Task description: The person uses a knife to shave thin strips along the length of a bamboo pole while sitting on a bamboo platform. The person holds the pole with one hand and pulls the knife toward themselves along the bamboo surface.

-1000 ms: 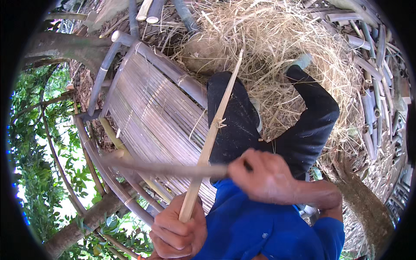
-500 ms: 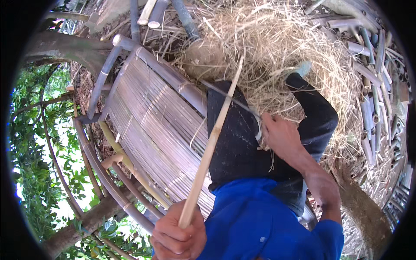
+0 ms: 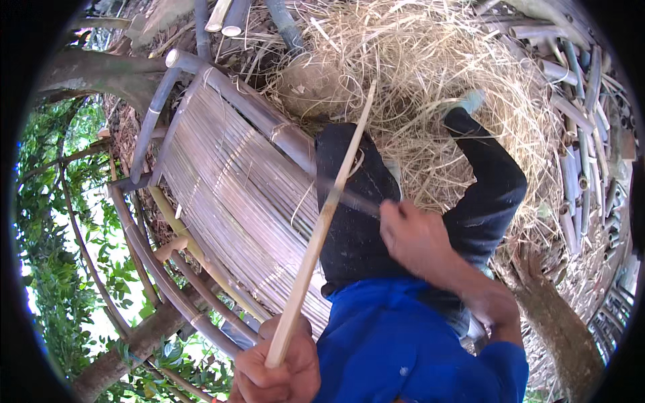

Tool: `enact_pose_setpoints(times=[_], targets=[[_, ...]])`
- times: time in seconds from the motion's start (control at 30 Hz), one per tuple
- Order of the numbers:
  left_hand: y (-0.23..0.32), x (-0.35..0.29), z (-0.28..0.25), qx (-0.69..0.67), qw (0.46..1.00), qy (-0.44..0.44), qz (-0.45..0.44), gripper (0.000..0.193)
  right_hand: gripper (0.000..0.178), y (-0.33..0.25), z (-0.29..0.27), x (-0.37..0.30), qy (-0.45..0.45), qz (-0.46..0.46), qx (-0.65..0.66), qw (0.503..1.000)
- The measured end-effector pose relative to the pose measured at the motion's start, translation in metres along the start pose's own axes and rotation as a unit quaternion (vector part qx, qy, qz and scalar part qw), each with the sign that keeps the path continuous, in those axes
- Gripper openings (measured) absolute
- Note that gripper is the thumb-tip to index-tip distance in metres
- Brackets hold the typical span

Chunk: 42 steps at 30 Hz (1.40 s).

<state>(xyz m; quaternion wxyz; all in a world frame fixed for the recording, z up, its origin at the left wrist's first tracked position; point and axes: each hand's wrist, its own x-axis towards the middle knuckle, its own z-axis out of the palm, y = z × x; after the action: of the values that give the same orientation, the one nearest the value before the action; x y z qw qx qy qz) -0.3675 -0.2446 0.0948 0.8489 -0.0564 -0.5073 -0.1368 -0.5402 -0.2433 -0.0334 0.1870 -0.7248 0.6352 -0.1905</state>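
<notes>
My left hand (image 3: 277, 368), at the lower edge, is closed around the thick end of a long pale bamboo strip (image 3: 304, 289). The strip slants up and away over my left thigh, narrowing to a thin tip. My right hand (image 3: 418, 236) grips a knife (image 3: 363, 203), whose handle is hidden in the fingers. Blurred by motion, the dark blade points left and crosses the strip about midway along. Whether its edge touches the strip I cannot tell.
A bamboo-slat bench (image 3: 228, 168) with a pole frame lies on my left. Pale shavings (image 3: 430, 60) cover the ground ahead around my foot. Cut bamboo poles (image 3: 571, 161) are heaped at the far right. A tree trunk (image 3: 557, 322) stands near my right elbow.
The knife has moved toward me along the strip, from its upper part to about its middle. My right hand has shifted left and nearer; my left hand has dropped slightly.
</notes>
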Motion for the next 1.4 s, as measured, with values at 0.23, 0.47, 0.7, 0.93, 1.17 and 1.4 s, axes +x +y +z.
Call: enact_pose_setpoints(times=[0.23, 0.47, 0.7, 0.93, 1.17, 1.4], targets=[[0.005, -0.011, -0.015, -0.027, 0.999, 0.029, -0.008, 0.025, 0.011, 0.017, 0.035, 0.001, -0.036, 0.031, 0.044, 0.998], [-0.022, 0.007, -0.012, -0.057, 0.997, 0.033, 0.031, 0.029, 0.023, 0.093, 0.109, 0.057, -0.033, 0.046, 0.050, 0.997], [-0.040, 0.010, -0.011, 0.022, 0.997, 0.032, -0.064, 0.032, 0.025, 0.161, 0.160, 0.115, -0.083, 0.124, 0.036, 0.988], [-0.108, -0.014, -0.050, 0.254, 0.962, 0.000, -0.099, 0.040, 0.031, 0.231, 0.177, 0.159, -0.108, 0.183, 0.047, 0.976], [-0.191, -0.077, -0.074, 0.331, 0.926, -0.041, -0.176, 0.055, 0.039, 0.226, 0.154, 0.140, 0.002, 0.155, 0.063, 0.986], [-0.133, 0.075, -0.086, 0.120, 0.972, -0.062, -0.191, 0.048, 0.043, 0.131, 0.080, 0.121, -0.033, 0.105, 0.065, 0.992]])
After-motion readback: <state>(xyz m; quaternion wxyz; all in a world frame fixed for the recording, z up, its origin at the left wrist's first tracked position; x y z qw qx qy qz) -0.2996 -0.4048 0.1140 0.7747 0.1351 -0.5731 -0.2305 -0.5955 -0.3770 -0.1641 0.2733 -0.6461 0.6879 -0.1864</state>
